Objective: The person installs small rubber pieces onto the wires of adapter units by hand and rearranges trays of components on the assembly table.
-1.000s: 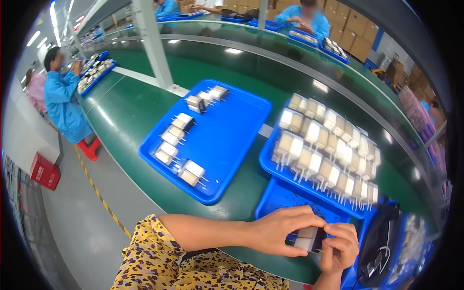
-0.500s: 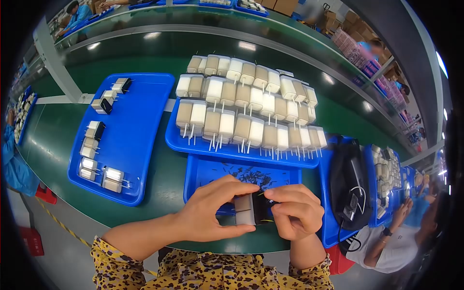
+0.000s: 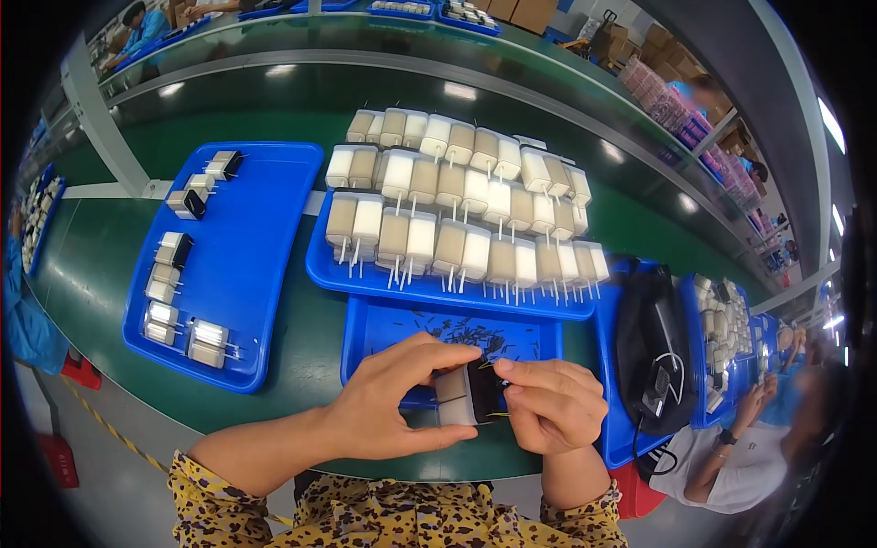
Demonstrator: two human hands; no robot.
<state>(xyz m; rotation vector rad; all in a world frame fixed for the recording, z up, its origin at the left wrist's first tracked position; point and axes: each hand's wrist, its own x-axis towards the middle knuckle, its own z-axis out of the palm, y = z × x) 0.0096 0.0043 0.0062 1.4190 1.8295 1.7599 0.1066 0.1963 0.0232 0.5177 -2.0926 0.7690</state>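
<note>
Between its thumb and fingers my left hand [image 3: 395,395] grips a white and beige block with a black side [image 3: 456,399]. Thin yellowish wires stick out of the black side. Against that black side, my right hand [image 3: 555,402] is closed with thumb and forefinger pinched near the upper wire; what it pinches is too small to tell. Behind both hands, a lower blue tray [image 3: 365,320] holds many small dark pieces. A large blue tray [image 3: 322,265] above it carries rows of white and beige blocks with pins.
On the left lies a blue tray [image 3: 247,274] with several blocks. To the right, another blue tray [image 3: 621,438] holds a black bag [image 3: 650,356] with a cable. Beyond it are a tray of blocks [image 3: 722,320] and a co-worker in white [image 3: 749,466]. A metal post [image 3: 105,128] stands at the left.
The view has swung right since a second ago, and the trays appear further left. My left hand still grips the block. My right hand stays pinched beside its black side.
</note>
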